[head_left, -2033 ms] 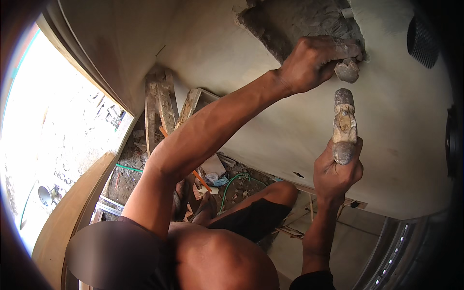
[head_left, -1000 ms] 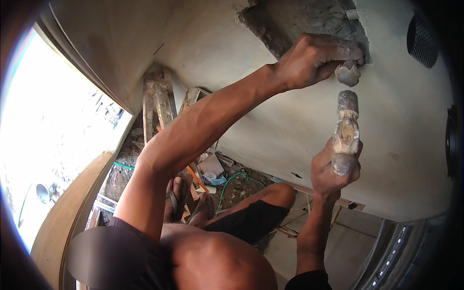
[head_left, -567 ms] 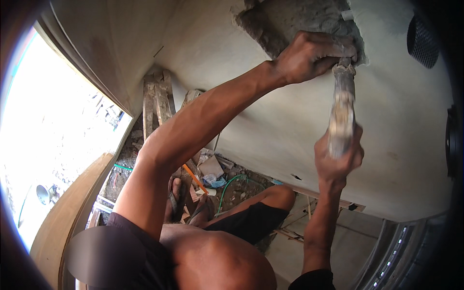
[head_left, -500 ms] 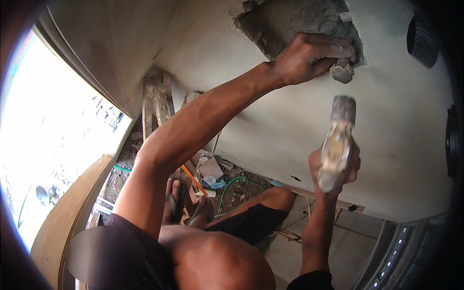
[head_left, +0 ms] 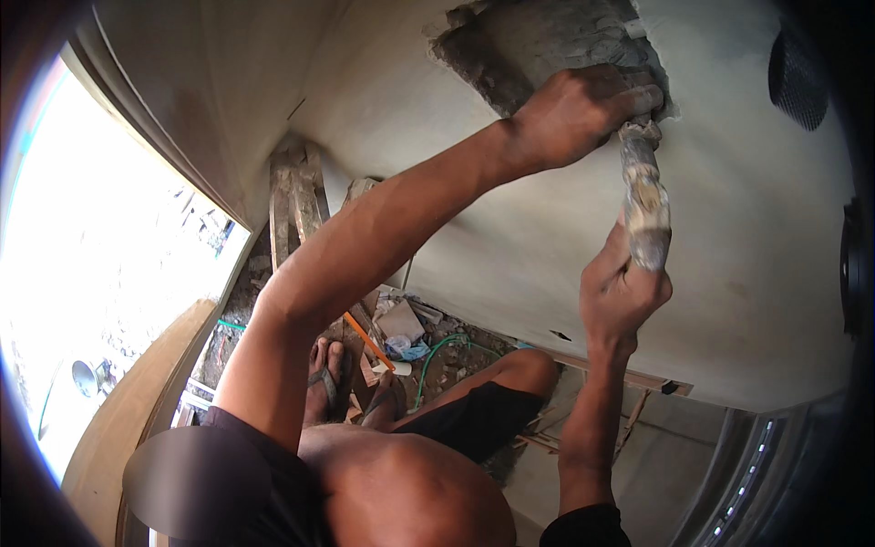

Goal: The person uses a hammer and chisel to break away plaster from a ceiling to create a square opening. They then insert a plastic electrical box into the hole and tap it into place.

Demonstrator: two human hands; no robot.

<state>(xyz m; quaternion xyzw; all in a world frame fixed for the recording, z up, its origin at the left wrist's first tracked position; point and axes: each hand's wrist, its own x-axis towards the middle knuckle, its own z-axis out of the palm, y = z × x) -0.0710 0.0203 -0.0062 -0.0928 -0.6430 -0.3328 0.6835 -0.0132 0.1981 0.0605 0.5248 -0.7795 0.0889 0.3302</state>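
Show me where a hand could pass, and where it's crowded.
Likely room before the wall between left forearm and right hand, and between hammer and black mesh. Crowded: the lower edge of the hole, where left hand, chisel and hammer bunch together; the ground, with scraps and hose near the feet.

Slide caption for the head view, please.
Left hand holds a chisel at a rough hole in the wall; right hand grips a hammer, its head at the chisel's end.

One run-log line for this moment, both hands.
left grip: chisel-like tool, tip hidden, at recess edge | right grip: hammer | contact: hammer appears against tool's flared end
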